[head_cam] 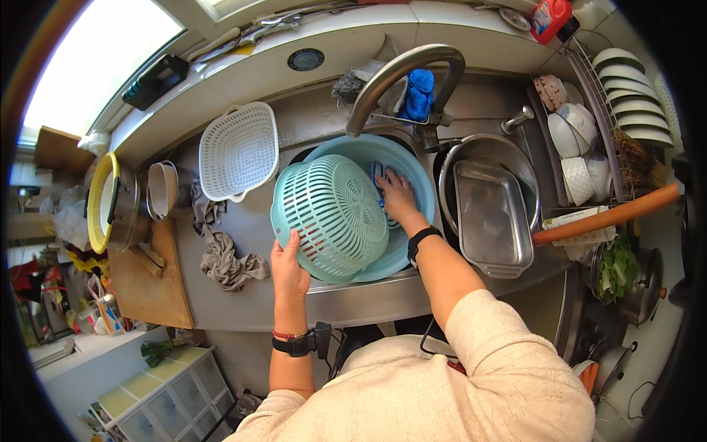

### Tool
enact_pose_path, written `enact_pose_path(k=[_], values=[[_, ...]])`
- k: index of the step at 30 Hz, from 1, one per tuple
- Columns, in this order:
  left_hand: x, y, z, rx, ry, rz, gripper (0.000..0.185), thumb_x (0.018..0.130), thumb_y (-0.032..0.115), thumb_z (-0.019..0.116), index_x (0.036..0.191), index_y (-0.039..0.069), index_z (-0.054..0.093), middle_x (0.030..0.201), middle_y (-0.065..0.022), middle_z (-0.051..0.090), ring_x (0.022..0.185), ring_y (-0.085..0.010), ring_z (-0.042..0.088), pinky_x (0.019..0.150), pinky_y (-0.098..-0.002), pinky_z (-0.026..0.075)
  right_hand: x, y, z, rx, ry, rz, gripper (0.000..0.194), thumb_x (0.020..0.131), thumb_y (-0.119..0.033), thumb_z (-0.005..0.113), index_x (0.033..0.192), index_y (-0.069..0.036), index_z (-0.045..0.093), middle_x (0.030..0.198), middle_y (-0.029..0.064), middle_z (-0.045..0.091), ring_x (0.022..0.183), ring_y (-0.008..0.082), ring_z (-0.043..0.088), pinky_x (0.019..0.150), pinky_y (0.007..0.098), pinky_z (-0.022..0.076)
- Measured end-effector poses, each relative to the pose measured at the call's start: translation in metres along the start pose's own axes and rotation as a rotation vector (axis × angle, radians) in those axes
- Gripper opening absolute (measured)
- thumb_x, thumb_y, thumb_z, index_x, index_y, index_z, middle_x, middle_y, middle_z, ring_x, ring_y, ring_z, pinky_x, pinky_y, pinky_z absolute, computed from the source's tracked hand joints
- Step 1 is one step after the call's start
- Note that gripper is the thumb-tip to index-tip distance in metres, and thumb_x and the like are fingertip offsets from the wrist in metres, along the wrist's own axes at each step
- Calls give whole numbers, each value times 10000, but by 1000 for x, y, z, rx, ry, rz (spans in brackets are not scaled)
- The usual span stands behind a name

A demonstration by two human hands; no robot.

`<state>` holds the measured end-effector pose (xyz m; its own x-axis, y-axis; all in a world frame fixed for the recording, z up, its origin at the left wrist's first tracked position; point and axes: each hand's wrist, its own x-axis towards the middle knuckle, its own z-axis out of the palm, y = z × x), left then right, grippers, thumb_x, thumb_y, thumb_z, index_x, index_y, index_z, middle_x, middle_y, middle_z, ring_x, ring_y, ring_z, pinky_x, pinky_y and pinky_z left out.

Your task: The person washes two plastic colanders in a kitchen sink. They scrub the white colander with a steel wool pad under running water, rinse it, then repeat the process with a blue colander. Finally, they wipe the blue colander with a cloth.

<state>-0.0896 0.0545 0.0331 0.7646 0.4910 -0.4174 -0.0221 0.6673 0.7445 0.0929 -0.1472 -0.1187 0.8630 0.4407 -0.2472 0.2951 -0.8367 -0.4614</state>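
My left hand (291,271) grips the rim of a mint-green plastic colander (337,215), its thumb outside and its fingers showing through the slots. The colander is tilted on its side, its round base turned to the right, over a light blue plastic basin (417,166) in the sink. My right hand (396,193) presses a blue and white striped cloth (379,172) near the colander's base, inside the basin. Part of the cloth is hidden under the hand and behind the colander. The curved metal faucet (406,55) arches above the basin.
A white plastic basket (239,152) and a crumpled grey-brown cloth (229,262) lie left of the sink. On the right, a rectangular metal pan (491,215) rests on a round steel bowl (530,166), beside an orange-brown handle (607,215). Bowls (571,130) and plates (635,99) stand in a rack.
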Motion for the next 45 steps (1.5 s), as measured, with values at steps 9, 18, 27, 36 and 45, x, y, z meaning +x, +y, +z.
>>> enact_pose_path(k=[9, 18, 27, 36, 45], values=[[-16, 2, 32, 93, 77, 119, 249, 1000, 115, 620, 1218, 2, 580, 1136, -104, 683, 956, -193, 683, 829, -362, 580, -2, -7, 8, -285, -286, -77, 469, 980, -146, 489, 1446, -189, 530, 1578, 155, 363, 1353, 412, 445, 1096, 474, 402], [-3, 7, 37, 172, 35, 32, 370, 886, 53, 753, 1220, 14, 599, 1121, -87, 697, 976, -184, 671, 865, -366, 545, -18, -63, -129, 314, 26, -60, 324, 815, -29, 681, 1136, -28, 717, 1092, 216, 660, 1068, 395, 631, 922, 419, 518], [5, 6, 48, 92, -13, -7, 472, 1062, 456, 473, 1209, 23, 590, 1084, -76, 673, 970, -171, 655, 837, -340, 540, -106, -173, -131, 436, 435, -454, 256, 798, -106, 754, 1041, -43, 705, 1095, 116, 572, 982, 319, 597, 851, 427, 497], [17, -33, 56, 495, 100, 323, 503, 1090, 403, 440, 913, -27, 631, 786, -39, 622, 724, -110, 533, 642, -313, 459, -73, -159, -113, 6, 394, -556, 309, 899, -229, 677, 1204, -194, 713, 1446, 34, 540, 1420, 343, 405, 1131, 604, 317], [-2, -56, 76, 587, 41, 238, 402, 1073, 336, 494, 920, -18, 606, 677, -97, 640, 613, -204, 644, 575, -354, 510, 48, -143, -141, -18, -172, 46, 351, 1007, -340, 485, 1160, -117, 709, 1348, 144, 608, 1233, 380, 568, 1021, 478, 467]])
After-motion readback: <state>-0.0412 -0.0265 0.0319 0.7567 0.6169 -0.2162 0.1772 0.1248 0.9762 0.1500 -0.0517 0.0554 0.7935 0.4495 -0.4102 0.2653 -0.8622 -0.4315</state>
